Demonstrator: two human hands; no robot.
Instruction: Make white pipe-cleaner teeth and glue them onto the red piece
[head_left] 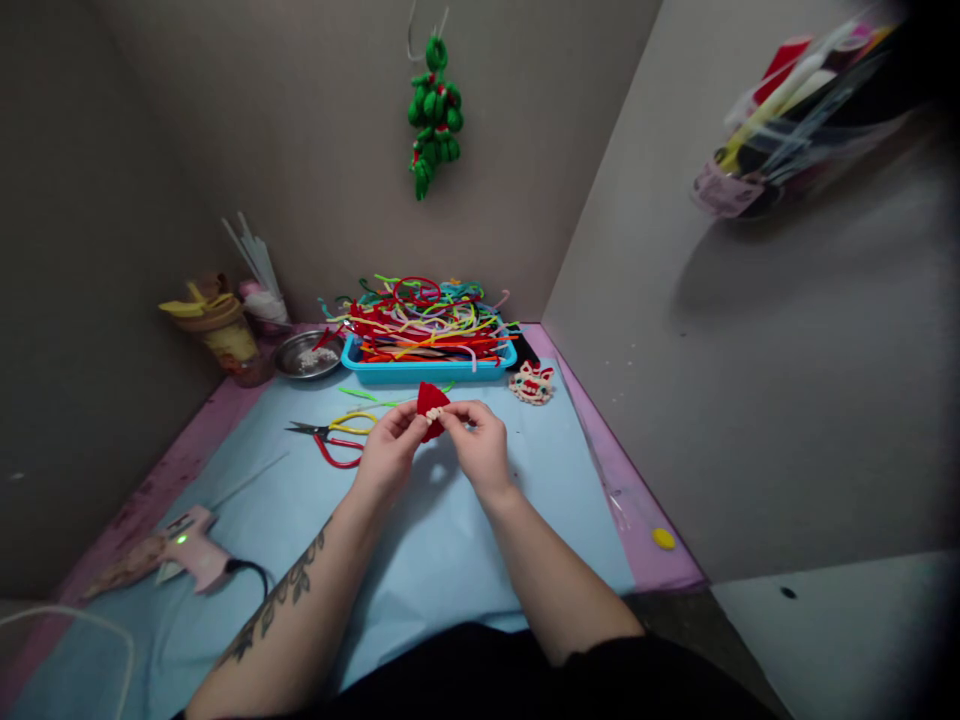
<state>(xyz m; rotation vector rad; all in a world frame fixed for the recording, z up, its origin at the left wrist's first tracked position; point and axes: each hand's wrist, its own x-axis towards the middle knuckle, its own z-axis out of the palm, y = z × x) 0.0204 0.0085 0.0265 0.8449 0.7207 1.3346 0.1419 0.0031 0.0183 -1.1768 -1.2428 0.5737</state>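
Above the middle of the blue table cover, a red fuzzy craft piece [433, 398] with a cream twisted strip [435, 414] across it is held up between my fingertips. My left hand [390, 445] pinches its left side, thumb near the cream strip. From the right, my right hand [478, 440] grips the same piece with thumb and forefinger at the strip's end. Scissors [322, 434] with one yellow and one red handle lie just left of my left hand, partly hidden by it. Green pipe cleaner bits [360, 394] lie behind my hands.
A blue tray [427, 374] heaped with colourful pipe cleaners stands at the back. Beside it are a metal dish [309, 356] and a cream-and-red craft face [532, 383]. A pink glue gun [196, 550] with a lit green light lies front left. A yellow disc [663, 539] sits at right.
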